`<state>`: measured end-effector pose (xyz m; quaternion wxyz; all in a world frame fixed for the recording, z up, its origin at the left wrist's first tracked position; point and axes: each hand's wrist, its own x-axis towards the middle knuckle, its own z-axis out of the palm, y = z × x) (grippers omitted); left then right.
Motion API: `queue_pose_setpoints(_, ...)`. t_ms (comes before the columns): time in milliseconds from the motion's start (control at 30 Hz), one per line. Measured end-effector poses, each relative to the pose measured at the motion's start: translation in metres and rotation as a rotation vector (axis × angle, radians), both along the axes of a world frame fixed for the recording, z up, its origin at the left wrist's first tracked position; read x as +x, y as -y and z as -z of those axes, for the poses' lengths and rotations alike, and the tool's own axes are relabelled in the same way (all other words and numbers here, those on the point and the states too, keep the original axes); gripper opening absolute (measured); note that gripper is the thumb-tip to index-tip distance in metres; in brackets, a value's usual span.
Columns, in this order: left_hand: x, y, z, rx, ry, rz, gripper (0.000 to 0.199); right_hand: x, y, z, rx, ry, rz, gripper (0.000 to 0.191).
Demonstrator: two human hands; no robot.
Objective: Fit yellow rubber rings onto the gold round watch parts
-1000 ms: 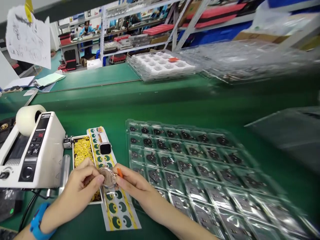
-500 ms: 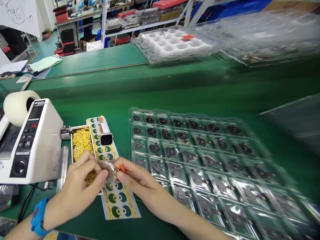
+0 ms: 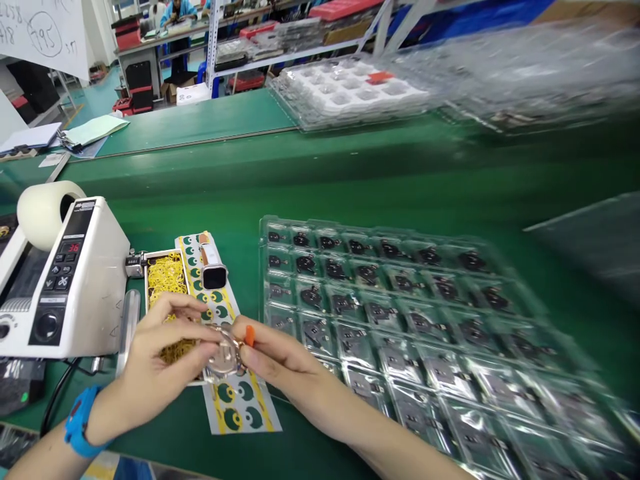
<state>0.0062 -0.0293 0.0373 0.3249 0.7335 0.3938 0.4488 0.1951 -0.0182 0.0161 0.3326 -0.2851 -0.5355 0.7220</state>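
Thumb and forefinger of my left hand (image 3: 165, 360) meet at the left edge of a small round clear plastic part (image 3: 223, 355), while its other fingers are lifted apart. My right hand (image 3: 277, 353) pinches the same part at its right end, where a small orange tab (image 3: 249, 335) sticks up. Fingertips hide some of the part. Under both hands lies a sheet of green and yellow die-cut stickers (image 3: 243, 403). A narrow white box (image 3: 149, 283) of yellow ring-shaped pieces (image 3: 167, 272) is partly covered by my left hand.
A smartwatch (image 3: 215, 276) rests on the sheet. At left stands a white tape dispenser (image 3: 95, 280) beside a metal bar (image 3: 129, 327). A clear compartment tray (image 3: 345, 267) of black parts fills the right. Stacked plastic trays (image 3: 350, 87) sit on the back ledge.
The fingers of my left hand have spread and loosened around the clear part, showing more of it. The part has shifted slightly right and down. My right hand keeps its pinch.
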Motion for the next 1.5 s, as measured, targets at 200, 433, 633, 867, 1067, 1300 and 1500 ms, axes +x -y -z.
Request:
queue_pose_setpoints(200,0.004,0.001,0.008,-0.047,-0.019,0.121,0.024,-0.004,0.000,0.007,-0.101,-0.102,-0.020,0.043)
queue_pose_setpoints(433,0.006,-0.001,0.012,-0.056,-0.025,0.122,0.034,-0.006,0.002,0.014,-0.156,-0.134,-0.043,0.041)
queue_pose_setpoints(633,0.010,-0.001,0.012,-0.042,-0.027,0.119,0.031,-0.009,0.004,0.017,-0.176,-0.098,-0.071,0.046)
queue_pose_setpoints(867,0.012,-0.002,0.012,-0.010,-0.026,0.147,0.024,-0.014,0.006,0.019,-0.251,-0.173,-0.076,0.044)
queue_pose_setpoints(1067,0.006,-0.001,0.014,-0.036,-0.089,0.122,0.042,-0.014,0.006,0.015,-0.457,-0.188,-0.008,0.045)
queue_pose_setpoints(1300,0.002,-0.001,0.012,0.130,-0.042,-0.031,0.028,-0.009,-0.005,0.002,-0.359,-0.112,0.117,0.046)
queue_pose_setpoints(1500,0.003,-0.010,0.009,-0.598,0.373,-0.272,0.027,-0.003,-0.006,-0.004,-0.012,0.211,0.108,0.046)
